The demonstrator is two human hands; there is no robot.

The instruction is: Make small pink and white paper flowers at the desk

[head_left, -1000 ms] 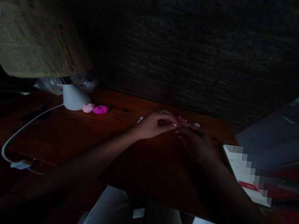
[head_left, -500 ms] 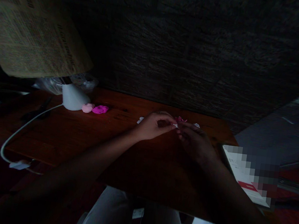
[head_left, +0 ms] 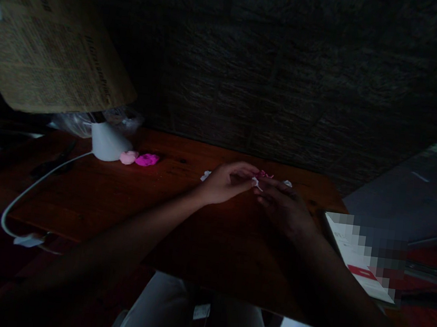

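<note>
A small white piece with a thin tail, soft or paper-like, sits between my fingertips above the wooden table. My left hand pinches it from the left with thumb and fingers. From the right, the fingers of my right hand close in at the tail's end, though the dark hides their exact contact. Just behind the fingertips lies a crinkled pink piece. One white scrap rests beside my left wrist, and another white scrap lies behind my right hand.
To the left stands a lamp with a white base and a newsprint shade. A pale pink lump and a magenta lump touch near its foot. Its white cord hangs over the table. A white and red booklet lies right.
My fingertips have loosened and parted slightly, so more of the white piece and its tail shows. Both arms stay nearly in place.
</note>
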